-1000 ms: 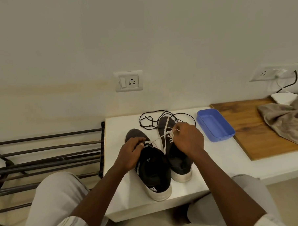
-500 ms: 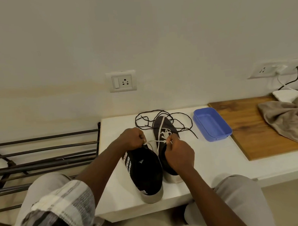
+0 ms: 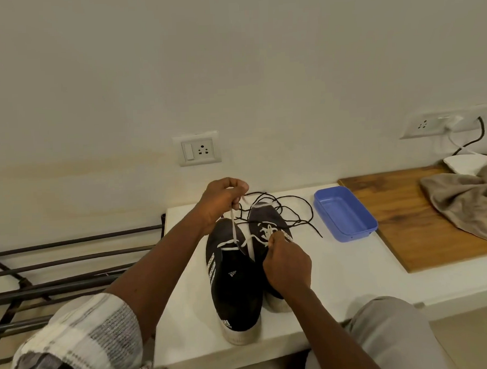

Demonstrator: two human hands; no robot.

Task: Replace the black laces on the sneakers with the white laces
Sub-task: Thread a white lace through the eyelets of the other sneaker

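White lace [image 3: 234,229]: likely limp, light; strung between your fingers [image 3: 238,197] over the near sneaker [image 3: 235,285]. Left hand [image 3: 223,202] pinches one end, right hand [image 3: 289,266] the other; best gripped near its tip

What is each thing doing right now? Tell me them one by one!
left hand, raised, grips the white lace
right hand, pinches the white lace
white lace, pulled taut through the near sneaker
far sneaker, white lacing showing
black laces, off, lying tangled on the table
blue tray, upright
cloth, crumpled
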